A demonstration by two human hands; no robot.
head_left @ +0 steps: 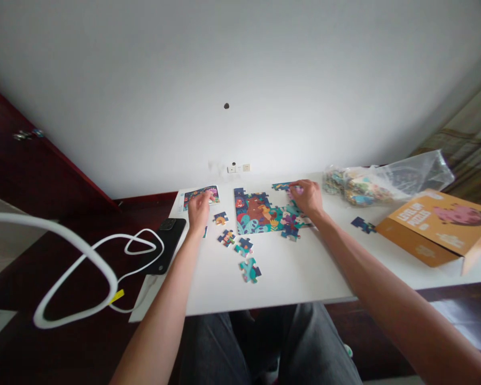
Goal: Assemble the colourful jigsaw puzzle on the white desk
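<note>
Poising your left hand [199, 207], fingers bent, at the picture card [194, 193] left of centre, perhaps to steady it, you hold your right hand [308, 197] bunched over the partly joined puzzle [256, 212] mid-frame, likely for fine control, though whether either pinches anything can't be told.

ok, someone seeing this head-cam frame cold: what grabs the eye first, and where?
Probably the colorful, partly assembled jigsaw mid-table, with the right hand at its far right part and the left hand at the printed picture sheet to its left. Next, likely the orange puzzle box toward the table's right end. The thick white cable looping at the left edge also stands out against the dark floor.
</note>
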